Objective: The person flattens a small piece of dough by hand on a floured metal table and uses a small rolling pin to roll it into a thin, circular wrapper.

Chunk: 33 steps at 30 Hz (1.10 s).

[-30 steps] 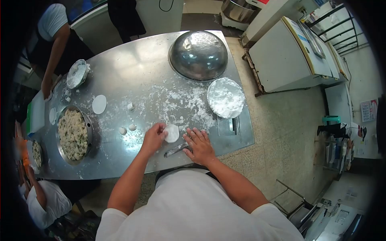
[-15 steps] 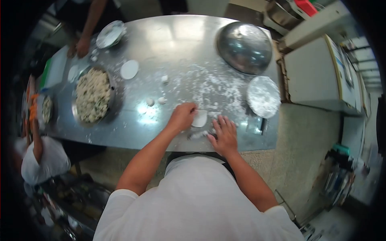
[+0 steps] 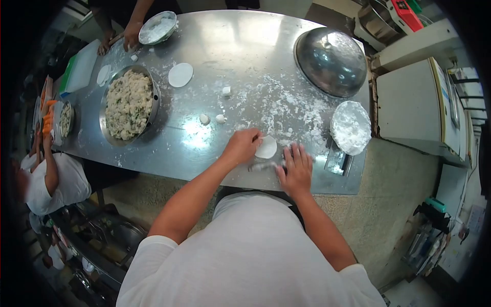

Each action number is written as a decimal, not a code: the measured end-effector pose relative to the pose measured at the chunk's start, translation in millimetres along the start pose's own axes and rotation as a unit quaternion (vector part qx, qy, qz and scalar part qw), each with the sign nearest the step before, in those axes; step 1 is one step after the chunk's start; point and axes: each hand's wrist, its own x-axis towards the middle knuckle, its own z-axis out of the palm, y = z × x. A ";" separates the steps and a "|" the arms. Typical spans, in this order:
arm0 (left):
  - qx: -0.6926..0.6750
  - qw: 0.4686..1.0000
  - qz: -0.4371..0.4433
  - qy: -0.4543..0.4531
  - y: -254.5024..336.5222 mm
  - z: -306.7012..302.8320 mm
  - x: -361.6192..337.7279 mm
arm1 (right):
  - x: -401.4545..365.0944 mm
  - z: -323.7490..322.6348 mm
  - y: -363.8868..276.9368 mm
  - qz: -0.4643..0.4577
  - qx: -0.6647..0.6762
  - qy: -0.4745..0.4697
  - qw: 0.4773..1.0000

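A small round dough wrapper (image 3: pixel 266 148) lies on the floured steel table near its front edge. My left hand (image 3: pixel 242 147) pinches the wrapper's left edge between thumb and fingertips. Just right of it, my right hand (image 3: pixel 295 170) lies flat with its fingers stretched forward. A short, flour-dusted rolling pin (image 3: pixel 262 166) shows between my hands, blurred, and its right end seems to run under my right palm. Two small dough pieces, one dough ball (image 3: pixel 204 119) and another dough ball (image 3: pixel 220 118), rest to the left, with a dough lump (image 3: pixel 226 91) farther back.
A large bowl of filling (image 3: pixel 129 105) stands left, near a rolled wrapper (image 3: pixel 181 75). A bowl of flour (image 3: pixel 351 128) and an overturned metal bowl (image 3: pixel 331 62) sit at right. Across the table are a co-worker's hands (image 3: pixel 132 35) beside a flour bowl (image 3: pixel 158 27).
The wrapper looks rounder than before, its left edge still pinched by my left hand. My right hand stays flat close beside it. The whole view has shifted slightly.
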 end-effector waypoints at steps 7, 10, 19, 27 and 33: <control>-0.045 0.999 -0.011 -0.016 7.3 -5.6 3.3 | 105.7 -4.1 -9.8 0.052 -0.039 0.004 0.998; 0.012 0.996 0.079 0.045 3.9 -1.6 14.3 | 102.7 -5.3 -9.4 0.041 -0.041 0.062 0.996; -0.173 0.979 -0.102 -0.039 -20.8 12.9 -24.1 | 27.1 -7.9 -8.1 0.010 -0.009 -0.026 1.000; 0.014 0.999 0.048 0.015 -0.9 0.8 8.3 | 51.9 -8.0 -14.0 0.041 -0.021 0.002 0.999; -0.143 0.988 -0.058 -0.031 -18.4 3.1 -11.8 | -2.2 -8.7 -9.3 0.010 -0.010 -0.032 0.999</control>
